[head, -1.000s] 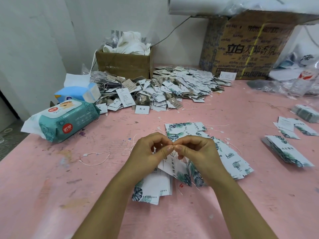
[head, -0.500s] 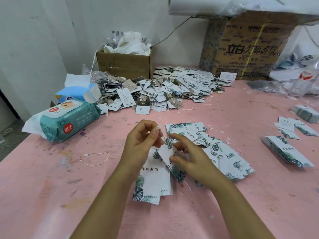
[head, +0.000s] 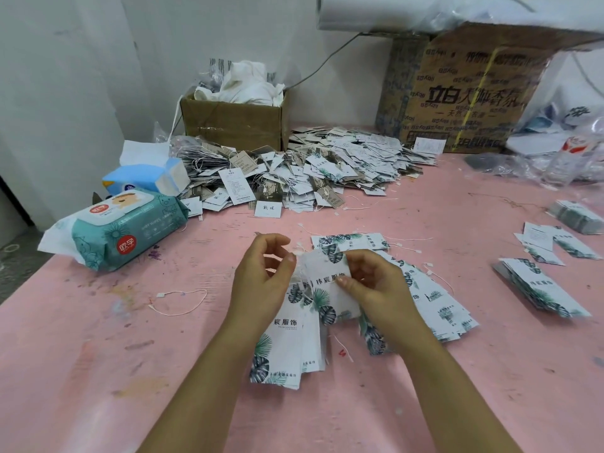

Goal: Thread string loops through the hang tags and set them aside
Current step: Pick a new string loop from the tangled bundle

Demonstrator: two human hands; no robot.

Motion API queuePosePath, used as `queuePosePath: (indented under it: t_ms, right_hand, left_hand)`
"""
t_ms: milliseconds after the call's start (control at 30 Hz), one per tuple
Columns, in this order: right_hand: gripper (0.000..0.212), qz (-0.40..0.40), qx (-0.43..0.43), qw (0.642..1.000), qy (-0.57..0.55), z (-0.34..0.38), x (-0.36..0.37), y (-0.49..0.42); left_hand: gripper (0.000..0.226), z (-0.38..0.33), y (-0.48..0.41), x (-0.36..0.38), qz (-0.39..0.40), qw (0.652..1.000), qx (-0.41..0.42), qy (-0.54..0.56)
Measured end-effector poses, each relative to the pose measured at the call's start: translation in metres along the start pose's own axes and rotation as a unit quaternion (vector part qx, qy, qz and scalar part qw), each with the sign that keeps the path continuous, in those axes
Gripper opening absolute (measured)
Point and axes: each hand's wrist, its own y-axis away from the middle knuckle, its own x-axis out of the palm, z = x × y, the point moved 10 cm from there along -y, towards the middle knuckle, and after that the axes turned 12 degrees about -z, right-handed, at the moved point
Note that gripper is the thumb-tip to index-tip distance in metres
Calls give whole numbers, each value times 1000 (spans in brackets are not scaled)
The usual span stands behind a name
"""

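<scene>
My right hand [head: 372, 286] pinches a white hang tag [head: 327, 269] with green leaf print, lifted a little above the pink table [head: 98, 354]. My left hand [head: 261, 279] pinches a thin white string at the tag's left edge, thumb against fingertips. Below my hands lies a small stack of tags [head: 287, 348] of the same kind. A fanned row of leaf tags [head: 434, 305] spreads out to the right of my right hand. A loose string loop [head: 183, 302] lies on the table to the left.
A big heap of mixed tags [head: 310, 171] fills the back of the table before two cardboard boxes [head: 235, 122]. A wet-wipes pack [head: 121, 230] and a tissue pack [head: 147, 178] sit at the left. More tag stacks [head: 542, 289] lie at the right.
My hands were pressed fingertip to fingertip over the tags; they have drawn apart, the left pulling string up and leftward, the right now holding one tag flat and face up.
</scene>
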Motion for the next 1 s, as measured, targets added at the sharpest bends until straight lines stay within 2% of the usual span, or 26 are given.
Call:
queuePosePath:
  t_ms: [200,300,400,533,667,767,900,1000]
  right_hand:
    - [30,-83,43,991,-95,-8,-20,-6]
    - [26,-94,78,981,-151,-15,-23,-7]
    - [32,-98,85,977,-172,-17,-23,-7]
    - [32,-75,69,984,-149,-11,-20,-5]
    - [13,-1,77,990,-120,-4,-4,1]
    - [15,47,83,993,-74,-2,8,6]
    - [20,33,108,990,-88,-5,8,8]
    - [21,-12,163,977,-136,-16,-2,6]
  left_hand:
    - [30,-2,7,13,69,998,-1,2]
    - [26,-3,16,24,137,990,-7,-15]
    - [27,-5,23,33,176,984,12,-38]
    - [27,-11,21,32,158,984,45,-61]
    - [23,-4,11,20,98,994,2,-43]
    - [21,-2,7,13,69,997,-12,-28]
    - [16,1,9,16,84,996,-14,-42]
    - [16,1,9,14,78,990,30,-116]
